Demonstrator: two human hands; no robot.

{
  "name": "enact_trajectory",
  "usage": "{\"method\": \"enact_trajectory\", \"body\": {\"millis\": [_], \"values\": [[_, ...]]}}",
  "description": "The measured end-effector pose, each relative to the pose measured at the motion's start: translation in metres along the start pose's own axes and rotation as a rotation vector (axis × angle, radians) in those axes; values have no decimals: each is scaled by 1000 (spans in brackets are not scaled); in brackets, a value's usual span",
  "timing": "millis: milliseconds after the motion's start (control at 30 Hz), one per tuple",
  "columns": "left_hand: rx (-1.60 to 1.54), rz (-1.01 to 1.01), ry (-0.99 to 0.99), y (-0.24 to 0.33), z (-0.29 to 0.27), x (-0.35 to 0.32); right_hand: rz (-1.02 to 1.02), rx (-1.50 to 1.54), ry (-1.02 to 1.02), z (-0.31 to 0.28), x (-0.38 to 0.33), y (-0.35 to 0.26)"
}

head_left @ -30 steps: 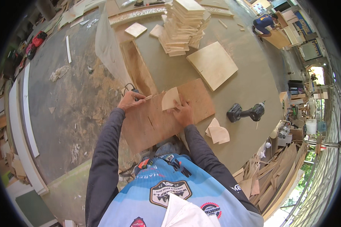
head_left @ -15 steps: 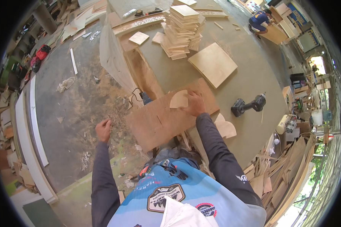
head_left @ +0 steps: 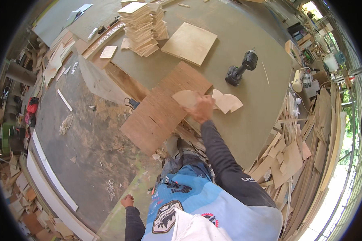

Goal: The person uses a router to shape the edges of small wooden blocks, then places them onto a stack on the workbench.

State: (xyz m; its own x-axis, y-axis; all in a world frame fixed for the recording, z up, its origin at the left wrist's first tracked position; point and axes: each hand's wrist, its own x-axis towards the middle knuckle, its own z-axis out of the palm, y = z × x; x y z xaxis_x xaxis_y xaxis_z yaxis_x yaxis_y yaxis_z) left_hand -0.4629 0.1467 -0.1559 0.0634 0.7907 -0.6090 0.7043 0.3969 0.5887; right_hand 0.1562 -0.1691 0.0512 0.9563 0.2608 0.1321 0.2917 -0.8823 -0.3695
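Note:
My right hand (head_left: pixel 202 108) is closed on the near right edge of a pale quarter-round piece of plywood (head_left: pixel 184 98). That piece is over a long reddish-brown board (head_left: pixel 156 116), which lies at an angle across the table's near edge. More pale rounded pieces (head_left: pixel 227 101) lie on the table just right of this hand. Low beside my body hangs my left hand (head_left: pixel 127 201), fingers curled in, with nothing visible in them. A black cordless drill (head_left: pixel 240 68) rests farther right. Part of a blue power tool (head_left: pixel 133 103) shows at the board's left edge.
On the table (head_left: pixel 261 116) lie a square panel (head_left: pixel 190 43) and tall stacks of thin wooden squares (head_left: pixel 138 32). To the left, the dark floor (head_left: pixel 96 132) carries sawdust and scraps. Offcuts (head_left: pixel 285 160) crowd the right side near an air compressor (head_left: pixel 299 80).
My left hand has dropped down and back toward my body. My right hand has shifted toward the near edge of the quarter-round piece. The whole view has turned to the right.

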Motion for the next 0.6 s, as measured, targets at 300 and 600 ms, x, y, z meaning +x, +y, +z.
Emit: {"method": "enact_trajectory", "body": {"millis": [300,600], "values": [[-57,262,-108,119,39,60,3,-208,316,-75,-24,122],[5,415,-203,203,93,56,20,-120,66,-60,-13,158]]}}
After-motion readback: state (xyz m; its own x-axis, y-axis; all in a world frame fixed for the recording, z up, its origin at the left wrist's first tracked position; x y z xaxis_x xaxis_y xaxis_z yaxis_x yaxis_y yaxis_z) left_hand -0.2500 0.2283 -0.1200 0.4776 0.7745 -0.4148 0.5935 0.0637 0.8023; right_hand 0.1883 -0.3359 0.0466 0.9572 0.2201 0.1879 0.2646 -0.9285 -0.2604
